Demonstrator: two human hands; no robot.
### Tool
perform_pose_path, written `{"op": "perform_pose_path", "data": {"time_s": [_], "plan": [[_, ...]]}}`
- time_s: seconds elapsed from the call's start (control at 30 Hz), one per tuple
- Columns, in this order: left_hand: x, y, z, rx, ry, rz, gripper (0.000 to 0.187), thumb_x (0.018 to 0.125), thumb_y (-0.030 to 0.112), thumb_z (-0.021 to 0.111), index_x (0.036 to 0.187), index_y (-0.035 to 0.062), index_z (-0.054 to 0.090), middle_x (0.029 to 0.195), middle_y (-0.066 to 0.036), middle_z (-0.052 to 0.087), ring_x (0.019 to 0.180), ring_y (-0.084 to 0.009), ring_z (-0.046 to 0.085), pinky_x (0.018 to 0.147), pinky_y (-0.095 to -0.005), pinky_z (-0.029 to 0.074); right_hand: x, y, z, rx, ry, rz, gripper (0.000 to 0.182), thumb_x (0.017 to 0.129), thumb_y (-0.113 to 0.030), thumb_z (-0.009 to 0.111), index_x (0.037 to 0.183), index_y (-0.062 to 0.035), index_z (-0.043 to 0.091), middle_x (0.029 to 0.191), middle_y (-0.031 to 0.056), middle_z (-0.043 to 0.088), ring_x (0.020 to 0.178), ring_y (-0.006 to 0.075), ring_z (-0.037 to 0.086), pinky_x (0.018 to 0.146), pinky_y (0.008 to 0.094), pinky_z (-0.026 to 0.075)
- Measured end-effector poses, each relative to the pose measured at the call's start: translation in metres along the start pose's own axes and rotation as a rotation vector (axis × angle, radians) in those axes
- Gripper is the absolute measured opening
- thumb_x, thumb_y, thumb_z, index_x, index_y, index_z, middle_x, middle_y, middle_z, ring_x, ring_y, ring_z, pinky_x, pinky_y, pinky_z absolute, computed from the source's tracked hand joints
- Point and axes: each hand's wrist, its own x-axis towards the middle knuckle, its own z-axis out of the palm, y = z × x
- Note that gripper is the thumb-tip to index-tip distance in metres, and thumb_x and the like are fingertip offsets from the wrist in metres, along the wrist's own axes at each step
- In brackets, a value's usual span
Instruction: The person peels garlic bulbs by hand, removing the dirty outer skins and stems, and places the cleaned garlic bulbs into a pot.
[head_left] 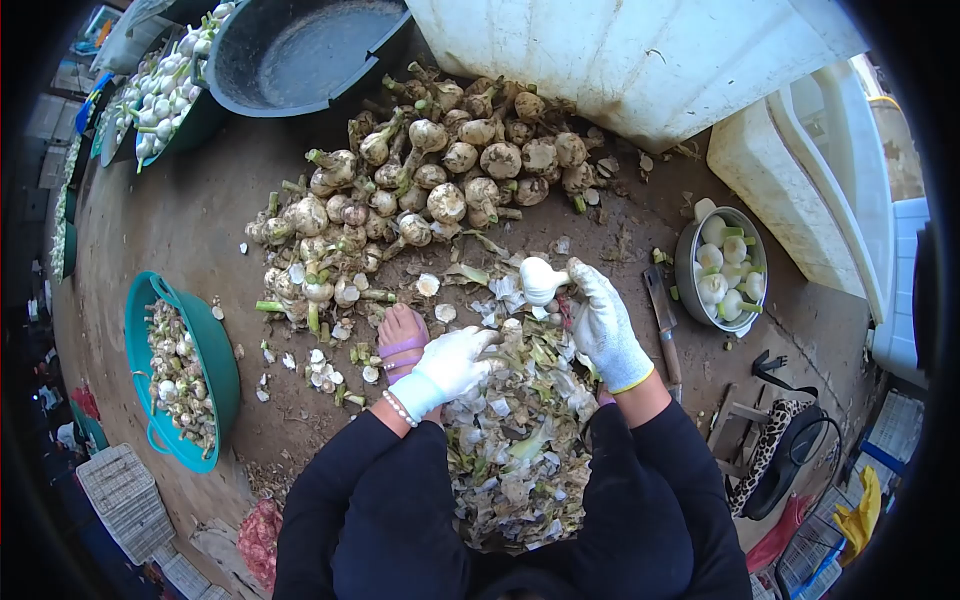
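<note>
A peeled white garlic bulb [541,281] is held by its stem in my right hand [603,325], which wears a white glove. My left hand [453,366], also gloved, is over the edge of the peel pile; its fingers point toward the bulb but do not touch it, and whether they pinch anything is too small to tell. Between my legs lies a heap of peels and leaves [520,440]. Beyond my hands, a large pile of unpeeled, soil-covered bulbs [430,175] rests on the ground.
A pot [686,262] of peeled bulbs and a knife [662,320] lie to the right. At the left is a teal tub [222,385] of small bulbs. An empty black basin [310,55] and white containers [640,60] stand behind the pile.
</note>
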Motion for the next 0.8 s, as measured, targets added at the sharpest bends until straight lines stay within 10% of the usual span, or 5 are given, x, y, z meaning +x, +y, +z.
{"op": "perform_pose_path", "data": {"time_s": [0.2,0.23,0.33,0.43,0.8], "plan": [[-0.013,-0.031,-0.009,-0.042,0.595,-0.128,0.034,0.083,0.011,0.061,0.116,0.0065,0.059,0.106,-0.014,0.06,0.097,-0.034,0.06,0.082,-0.0379,0.048,-0.017,-0.135,0.115,0.167,-0.344,-0.397,0.026,0.095,-0.03,0.058,0.1,-0.005,0.058,0.097,0.0072,0.061,0.085,0.0143,0.058,0.072,0.0307,0.051],[-0.015,-0.044,-0.009,-0.02,0.698,-0.187,0.034,0.082,0.005,0.061,0.115,0.003,0.06,0.107,-0.015,0.061,0.097,-0.0325,0.061,0.084,-0.0354,0.048,-0.023,-0.174,0.132,0.114,-0.636,-0.605,0.043,0.098,-0.032,0.052,0.128,-0.0014,0.047,0.107,0.0104,0.057,0.091,0.0156,0.058,0.083,0.0321,0.054],[-0.036,-0.079,-0.027,0.098,0.846,-0.423,0.041,0.081,0.012,0.064,0.12,0.0034,0.056,0.119,-0.018,0.056,0.103,-0.0375,0.057,0.087,-0.0419,0.048,-0.027,-0.245,0.144,0.476,-1.042,-0.18,0.053,0.086,-0.055,0.061,0.125,-0.019,0.061,0.131,0.0026,0.059,0.126,0.0122,0.049,0.113,0.0423,0.03],[-0.049,-0.121,-0.038,0.561,0.657,-0.547,0.048,0.078,0.013,0.062,0.125,0.0073,0.054,0.133,-0.016,0.05,0.111,-0.0348,0.052,0.09,-0.0447,0.045,-0.023,-0.204,0.139,-0.006,-0.639,-0.676,0.029,0.096,-0.021,0.055,0.115,0.0013,0.056,0.097,0.009,0.06,0.089,0.0204,0.059,0.077,0.0325,0.051],[-0.032,-0.181,-0.05,1.121,0.35,-0.254,0.038,0.085,0.012,0.049,0.123,0.0145,0.053,0.119,-0.018,0.055,0.098,-0.0303,0.056,0.076,-0.0414,0.048,-0.017,0.002,0.048,-0.291,-0.229,-0.054,0.03,0.097,-0.021,0.056,0.116,0.0015,0.058,0.083,0.0042,0.064,0.071,0.0073,0.057,0.066,0.0193,0.045]]}}
